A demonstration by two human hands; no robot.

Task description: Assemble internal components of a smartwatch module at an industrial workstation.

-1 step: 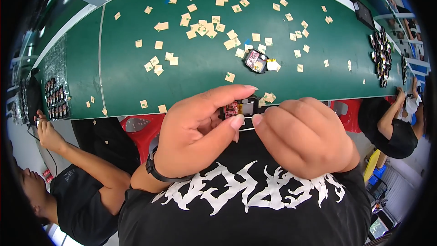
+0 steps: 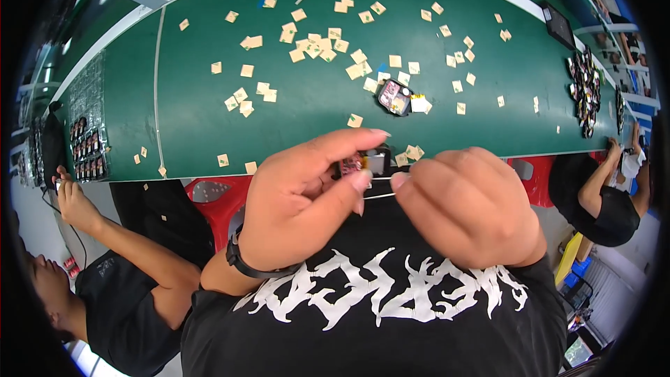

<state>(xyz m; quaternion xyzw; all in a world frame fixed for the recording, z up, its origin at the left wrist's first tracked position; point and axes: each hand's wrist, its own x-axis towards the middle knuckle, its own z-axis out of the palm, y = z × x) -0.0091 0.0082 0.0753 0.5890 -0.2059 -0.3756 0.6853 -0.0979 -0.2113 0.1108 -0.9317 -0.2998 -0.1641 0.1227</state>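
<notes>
Your left fingers [image 2: 360, 180] grip the small black device [image 2: 366, 161] by the counter's [image 2: 293, 119] near edge while your right fingers [image 2: 400, 181] pinch apparent tweezers [image 2: 380, 196], seemingly for fine work, so the next move calls for steadiness.

On my feed, I have the left hand [image 2: 296, 199] curved open-sided toward the right, index finger [image 2: 345, 142] reaching along the far side, thumb [image 2: 342, 195] along the near side. My right hand [image 2: 474, 213] is curled fist-like, its thumb pointing left, near the left one.
</notes>
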